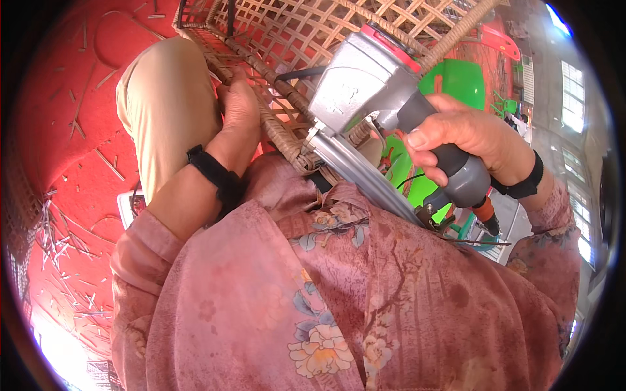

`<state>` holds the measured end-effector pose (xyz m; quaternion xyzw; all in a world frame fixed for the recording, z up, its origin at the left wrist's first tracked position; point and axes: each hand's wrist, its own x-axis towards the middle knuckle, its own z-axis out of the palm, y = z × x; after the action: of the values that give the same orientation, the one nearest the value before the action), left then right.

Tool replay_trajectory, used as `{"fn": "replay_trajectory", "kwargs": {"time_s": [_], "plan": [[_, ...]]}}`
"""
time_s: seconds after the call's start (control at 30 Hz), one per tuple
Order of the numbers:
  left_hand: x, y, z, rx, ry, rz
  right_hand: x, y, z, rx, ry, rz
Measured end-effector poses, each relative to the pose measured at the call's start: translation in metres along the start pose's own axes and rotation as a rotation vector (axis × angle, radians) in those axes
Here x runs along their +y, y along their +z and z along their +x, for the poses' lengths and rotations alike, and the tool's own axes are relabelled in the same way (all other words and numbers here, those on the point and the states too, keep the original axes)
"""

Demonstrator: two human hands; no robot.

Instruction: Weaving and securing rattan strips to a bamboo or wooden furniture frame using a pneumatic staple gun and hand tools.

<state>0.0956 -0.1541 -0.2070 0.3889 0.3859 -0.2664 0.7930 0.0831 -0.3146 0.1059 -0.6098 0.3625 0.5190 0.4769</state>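
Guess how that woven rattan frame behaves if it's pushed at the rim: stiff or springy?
The rattan frame is probably light for its size: open lattice, mostly air. The wrapped rim looks thicker, so likely stiffer than the thin strips, which may flex. The left hand braces it against the nail gun, suggesting it shifts easily.

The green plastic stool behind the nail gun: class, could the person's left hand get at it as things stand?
Probably not: the left hand grips the wicker frame, and the frame and nail gun lie between it and the green stool.
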Motion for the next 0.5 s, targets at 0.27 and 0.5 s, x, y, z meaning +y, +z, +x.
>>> {"fn": "replay_trajectory", "kwargs": {"time_s": [0.27,0.5], "plan": [[0.007,0.001,-0.010,0.000,-0.032,0.048,-0.007,0.000,-0.002,0.000,0.024,-0.065],[0.034,0.020,-0.047,-0.086,-0.012,0.304,0.003,-0.004,-0.006,0.009,-0.067,-0.088]]}}
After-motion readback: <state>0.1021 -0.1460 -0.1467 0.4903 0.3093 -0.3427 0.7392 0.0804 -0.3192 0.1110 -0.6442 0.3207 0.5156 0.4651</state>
